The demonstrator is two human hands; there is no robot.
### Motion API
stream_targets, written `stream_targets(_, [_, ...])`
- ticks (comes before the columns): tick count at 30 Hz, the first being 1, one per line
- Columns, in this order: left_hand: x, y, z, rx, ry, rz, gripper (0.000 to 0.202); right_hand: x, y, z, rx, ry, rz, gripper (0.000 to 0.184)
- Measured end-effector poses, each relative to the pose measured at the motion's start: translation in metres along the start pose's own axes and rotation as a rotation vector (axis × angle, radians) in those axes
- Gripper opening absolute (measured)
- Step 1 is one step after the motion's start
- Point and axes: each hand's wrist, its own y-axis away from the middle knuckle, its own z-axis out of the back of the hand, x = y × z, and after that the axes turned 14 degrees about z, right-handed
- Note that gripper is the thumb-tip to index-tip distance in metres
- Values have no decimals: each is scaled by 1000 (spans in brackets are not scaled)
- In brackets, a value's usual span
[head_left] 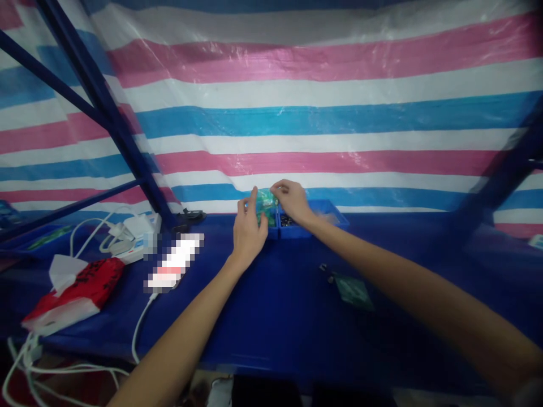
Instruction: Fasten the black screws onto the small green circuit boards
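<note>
My left hand is at the left part of a blue bin near the back of the table. Its fingers are apart, with the index finger raised and the thumb beside a pile of shiny green plastic pieces. Above the same pile, my right hand has its thumb and fingertips pinched together. What is between those fingertips is too small to make out. Small dark metallic parts lie in the neighbouring compartment, partly covered by my right wrist. A green flat piece with a dark end rests on the table under my right forearm.
To the left are a bright-screened phone on a white cable, a red tissue pack and a white power strip with plugs. Blue frame posts stand at the sides, and a striped plastic sheet hangs behind the blue table.
</note>
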Motion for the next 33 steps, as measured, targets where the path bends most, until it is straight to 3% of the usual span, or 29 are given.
stream_targets(2, [7,-1,-3,15,-123,-36,48,-9,-10,-18,46,59,-3,23])
stream_targets(5, [14,-2,-6,126,-273,-66,29,-26,-21,-32,144,111,49,12])
stream_targets(9, [15,-3,-4,245,-360,-38,31,-40,-23,-26,232,187,191,25])
stream_targets(13, [13,-3,-2,277,-420,25,33,-44,-6,-19,351,225,355,32])
stream_targets(18, [16,-4,-4,270,-444,45,40,-41,8,-13,437,281,447,36])
stream_targets(23, [13,-3,-4,187,-330,-66,39,-29,22,24,340,325,487,33])
stream_targets(27, [-8,7,-3,110,-62,-274,27,-16,68,70,280,270,427,26])
stream_targets(29, [-19,16,-5,162,43,-335,25,-12,95,89,344,231,378,24])
stream_targets(33, [-31,37,-13,426,28,-445,24,-12,134,110,568,271,139,21])
